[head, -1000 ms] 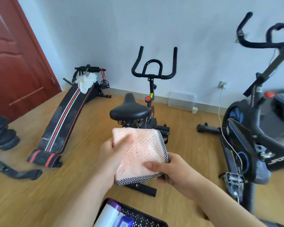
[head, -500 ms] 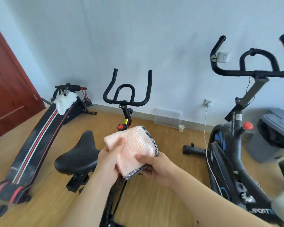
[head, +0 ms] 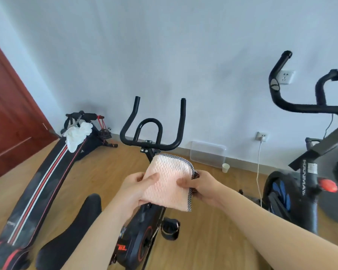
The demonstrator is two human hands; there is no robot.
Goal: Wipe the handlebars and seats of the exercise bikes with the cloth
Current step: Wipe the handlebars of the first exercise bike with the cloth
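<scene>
Head view: a wooden floor (head: pixel 203 240) is seen below a pale wall (head: pixel 183 55), with a red-brown door (head: pixel 8 123) at the left. A folded pink cloth (head: pixel 170 182) is held in front of the near bike's stem, below its handlebars (head: pixel 150 133), and is pinched at either side by the left hand (head: pixel 137 189) and right hand (head: pixel 205 187) (thumbs on top). Its slightly longer axis is tilted from far-left to near-right, with the checked border turned away. Since the earlier frame the seat (head: pixel 76 230) has dropped lower-left in view, and the grip is unchanged.

Both hands, left (head: pixel 136 189) and right (head: pixel 202 187), hold a folded pink cloth (head: pixel 169 182) before the bike's black handlebars (head: pixel 151 131).
</scene>
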